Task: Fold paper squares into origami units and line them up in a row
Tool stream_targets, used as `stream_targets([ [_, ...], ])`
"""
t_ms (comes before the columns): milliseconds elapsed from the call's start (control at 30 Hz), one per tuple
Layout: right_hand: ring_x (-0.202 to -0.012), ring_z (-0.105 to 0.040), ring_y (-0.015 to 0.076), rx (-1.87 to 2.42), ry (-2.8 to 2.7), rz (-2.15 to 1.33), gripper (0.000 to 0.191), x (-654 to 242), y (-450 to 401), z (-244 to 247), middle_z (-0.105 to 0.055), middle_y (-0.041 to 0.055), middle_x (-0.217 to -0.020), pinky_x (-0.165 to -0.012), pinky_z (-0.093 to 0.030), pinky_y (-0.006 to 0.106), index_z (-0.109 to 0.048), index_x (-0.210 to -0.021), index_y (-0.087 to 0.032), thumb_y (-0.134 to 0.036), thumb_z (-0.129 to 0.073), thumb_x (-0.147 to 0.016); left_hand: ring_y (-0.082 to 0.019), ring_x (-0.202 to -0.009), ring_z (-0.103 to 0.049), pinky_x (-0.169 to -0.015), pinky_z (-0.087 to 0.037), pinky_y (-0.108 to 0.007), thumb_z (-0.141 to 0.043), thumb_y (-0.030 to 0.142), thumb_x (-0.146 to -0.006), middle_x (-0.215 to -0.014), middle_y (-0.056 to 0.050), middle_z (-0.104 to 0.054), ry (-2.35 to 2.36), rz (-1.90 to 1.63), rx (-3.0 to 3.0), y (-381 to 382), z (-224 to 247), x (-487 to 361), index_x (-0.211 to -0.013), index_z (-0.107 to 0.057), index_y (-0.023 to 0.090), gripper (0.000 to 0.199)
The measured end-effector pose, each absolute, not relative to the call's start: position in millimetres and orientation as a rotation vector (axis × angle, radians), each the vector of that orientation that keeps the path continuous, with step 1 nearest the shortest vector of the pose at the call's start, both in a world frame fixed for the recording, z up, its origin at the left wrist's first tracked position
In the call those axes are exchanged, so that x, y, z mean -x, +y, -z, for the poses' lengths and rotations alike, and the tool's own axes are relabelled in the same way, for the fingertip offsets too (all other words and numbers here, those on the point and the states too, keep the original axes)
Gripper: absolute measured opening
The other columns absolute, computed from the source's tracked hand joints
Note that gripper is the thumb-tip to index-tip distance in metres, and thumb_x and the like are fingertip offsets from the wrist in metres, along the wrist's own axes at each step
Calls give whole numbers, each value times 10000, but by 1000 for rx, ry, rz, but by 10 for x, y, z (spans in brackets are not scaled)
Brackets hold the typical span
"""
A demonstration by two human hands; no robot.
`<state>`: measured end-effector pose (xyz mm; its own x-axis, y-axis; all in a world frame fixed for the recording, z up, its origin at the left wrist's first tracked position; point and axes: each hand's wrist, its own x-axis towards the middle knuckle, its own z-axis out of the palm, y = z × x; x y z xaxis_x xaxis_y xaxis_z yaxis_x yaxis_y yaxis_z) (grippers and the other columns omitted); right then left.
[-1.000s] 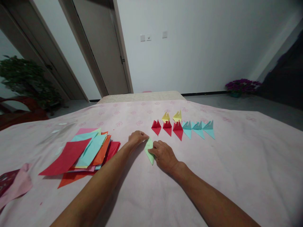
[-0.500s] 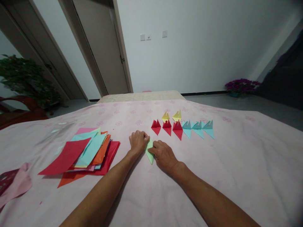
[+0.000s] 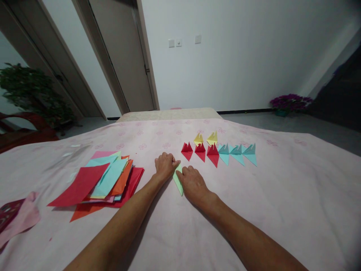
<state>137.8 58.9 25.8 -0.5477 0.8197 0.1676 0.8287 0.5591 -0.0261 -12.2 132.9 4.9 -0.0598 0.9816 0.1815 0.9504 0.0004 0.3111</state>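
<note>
A pale green folded paper point(image 3: 178, 183) lies on the cloth, narrow and coming to a point toward me. My left hand point(image 3: 166, 165) is closed at its far end, the thumb and fingers pressed on the paper's top. Along its right edge my right hand point(image 3: 192, 183) is curled, with the fingertips pressing on the paper. Part of the paper is hidden under the fingers. Beyond my hands stand folded paper cranes: red ones point(image 3: 200, 153), light blue ones point(image 3: 237, 153) and two yellow ones point(image 3: 212, 137).
A loose stack of coloured paper sheets point(image 3: 84, 184) lies left of my left forearm. Farther left is a pink cloth-like piece point(image 3: 24, 218) by a dark red item point(image 3: 9, 213). A pink patterned tablecloth point(image 3: 282, 195) covers the table.
The right part of the green paper has been folded over, so it looks narrower. My right fingers have shifted slightly up along its edge. My left hand stays at the top.
</note>
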Motion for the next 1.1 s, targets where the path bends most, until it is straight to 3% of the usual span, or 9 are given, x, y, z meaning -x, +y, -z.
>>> stream_targets([
  [167,-972,-502,262,1391,-2631,92,302,-1378,595,-251,-612,112,-1043,-779,-375,366,-598,-1159,-184,-76,-455,-916,-231,-919,-636,-847,-419,-355,-476,519,-918,-916,-75,-692,1969,-628,-1995,1466,-87,261,-820,-693,200,399],
  [233,-971,-501,258,1381,-2638,85,315,-1390,606,-243,-613,111,-1046,-774,-376,361,-586,-1189,-190,-84,-457,-921,-196,-939,-646,-852,-443,-317,-393,428,-971,-981,-64,-714,1884,-662,-2030,1459,-85,343,-926,-707,207,386],
  [300,-971,-500,257,1372,-2642,77,303,-1401,615,-233,-613,112,-1052,-771,-377,360,-589,-1182,-192,-95,-460,-926,-187,-1086,-613,-947,-427,-308,-429,364,-965,-1165,-61,-690,1813,-700,-2080,1402,-63,407,-1109,-682,228,321],
  [400,-958,-500,254,1370,-2635,80,300,-1412,619,-219,-614,110,-1048,-767,-380,361,-592,-1179,-190,-99,-442,-936,-238,-1360,-425,-1130,-283,-407,-523,403,-929,-1458,-70,-510,1695,-581,-2268,1299,-20,454,-1363,-534,280,451],
  [533,-939,-501,246,1362,-2633,82,350,-1422,614,-213,-616,109,-1048,-763,-376,355,-569,-1234,-191,-79,-433,-932,-310,-1487,-174,-1165,-147,-539,-425,517,-956,-1609,-136,-223,1574,-237,-2517,1281,-2,461,-1512,-321,261,621],
  [833,-975,-509,251,1371,-2653,61,281,-1423,618,-273,-629,108,-1098,-787,-366,358,-629,-1133,-208,-117,-438,-949,-360,-1491,-114,-1135,-104,-620,-419,576,-936,-1621,-153,-162,1645,-107,-2497,1491,-31,322,-1536,-239,310,681],
  [1100,-947,-504,256,1352,-2637,57,267,-1425,632,-249,-623,100,-1018,-757,-353,361,-634,-1125,-214,-139,-441,-956,-380,-1482,-139,-1121,-93,-657,-403,635,-914,-1608,-153,-223,1790,-226,-2416,1625,56,136,-1505,-323,317,676],
])
